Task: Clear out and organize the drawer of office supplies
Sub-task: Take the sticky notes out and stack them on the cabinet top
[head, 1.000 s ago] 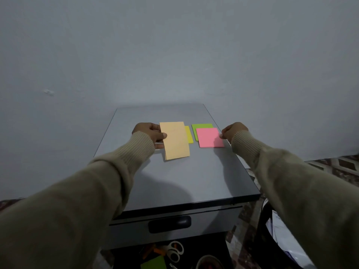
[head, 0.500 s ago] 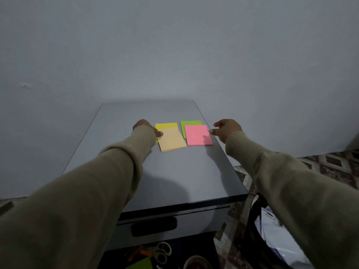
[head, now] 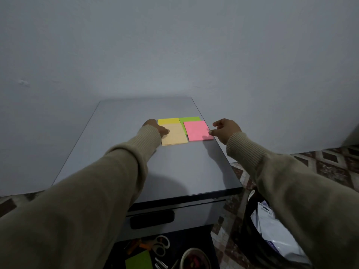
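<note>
Two sleeved arms reach forward from the near edge over the open drawer [head: 161, 251], whose contents (scissors [head: 162, 244], a green pad [head: 138, 260], a small tin [head: 195, 258]) are not yet cleared out, and over the grey cabinet top serving as bench [head: 174, 171]. Farther on, the orange pad [head: 174, 134], held raised in the left hand [head: 155, 128] a second ago, now lies flat on the bench, overlapping the near edge of the yellow pad [head: 168, 121] and sitting just beside the pink pad [head: 197, 131]; behind the pink pad lies a second green pad [head: 189, 119]. By judgement this completes a block of four pads, so sorting of the sticky notes looks finished and the drawer's remaining items come next. Left grip: thumb resting on the orange pad's left edge, other fingers hidden, so whether it pinches cannot be told. Right hand [head: 226, 130]: fingers loosely curled, holding nothing, a fingertip touching the pink pad's right edge.
</note>
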